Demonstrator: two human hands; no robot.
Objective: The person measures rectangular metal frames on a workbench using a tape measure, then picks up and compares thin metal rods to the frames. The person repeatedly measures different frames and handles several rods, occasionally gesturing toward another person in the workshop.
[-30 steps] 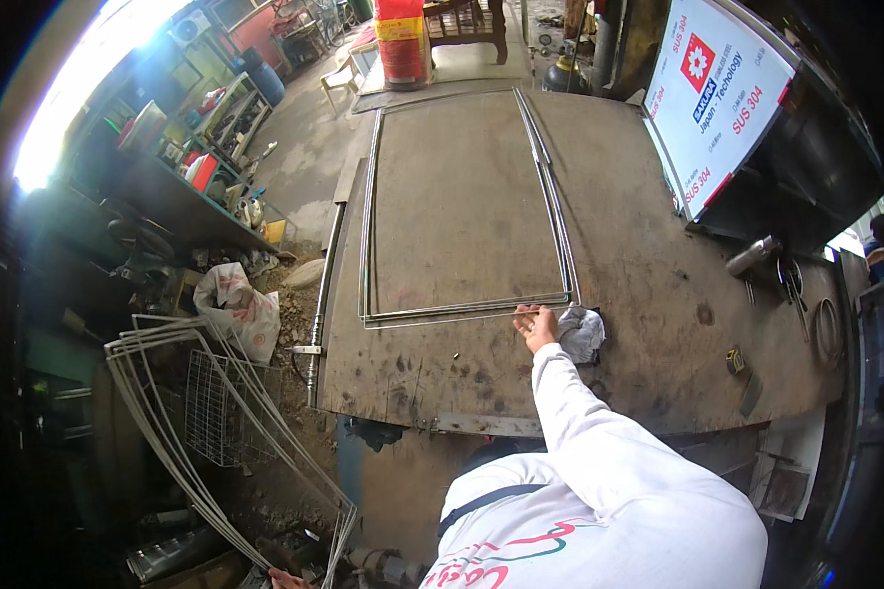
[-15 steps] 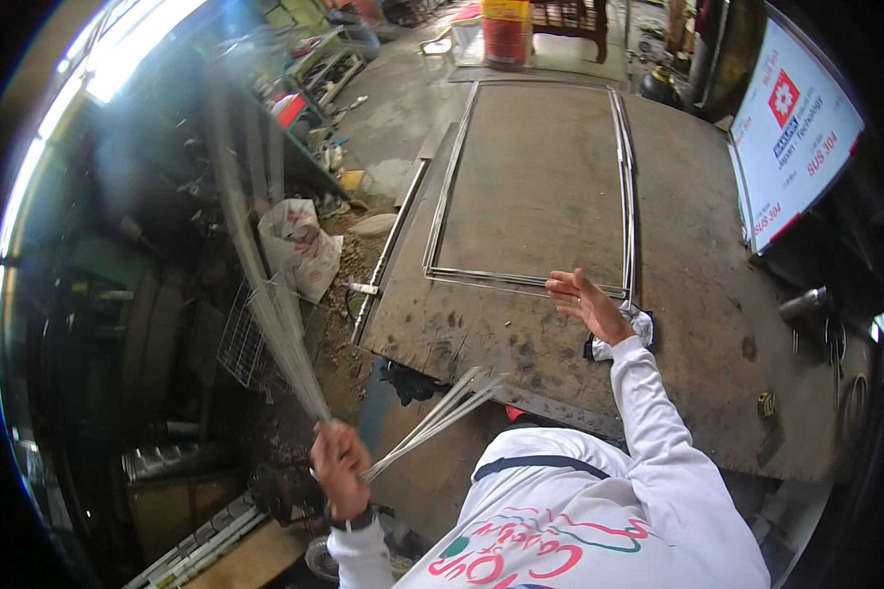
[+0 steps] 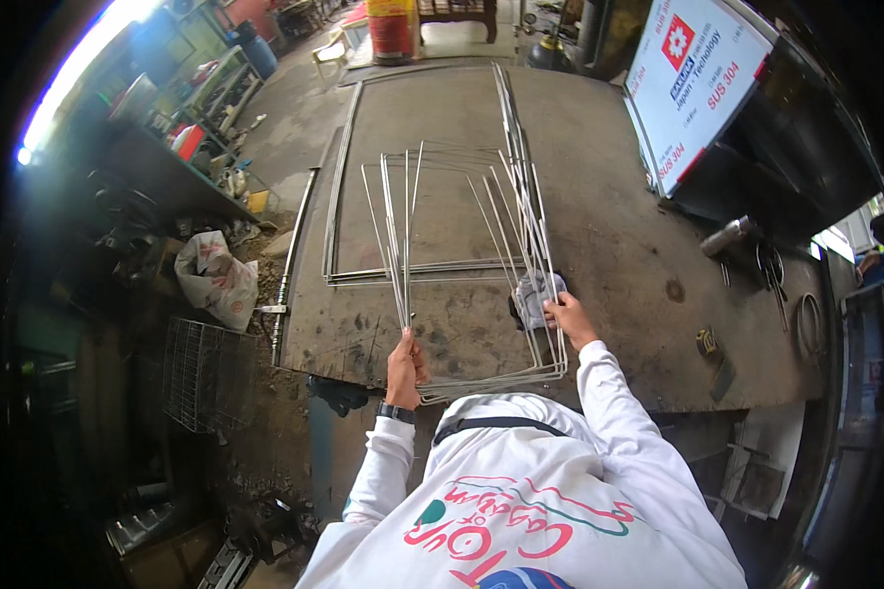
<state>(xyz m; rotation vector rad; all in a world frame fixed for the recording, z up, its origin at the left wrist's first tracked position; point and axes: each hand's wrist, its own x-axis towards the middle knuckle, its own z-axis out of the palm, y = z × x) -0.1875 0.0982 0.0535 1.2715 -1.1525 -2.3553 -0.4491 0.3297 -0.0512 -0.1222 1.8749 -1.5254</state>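
At lower centre, the left hand [image 3: 406,370] and right hand [image 3: 573,319] steady wire frames [image 3: 401,292], each grip holding one side (splayed, so moving them likely needs both).

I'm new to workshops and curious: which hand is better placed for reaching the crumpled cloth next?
Probably the right hand: it is close beside the cloth, whereas the left hand grips the wire frames farther left.

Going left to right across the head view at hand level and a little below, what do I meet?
Wire basket, left hand, right hand, tape measure, coil.
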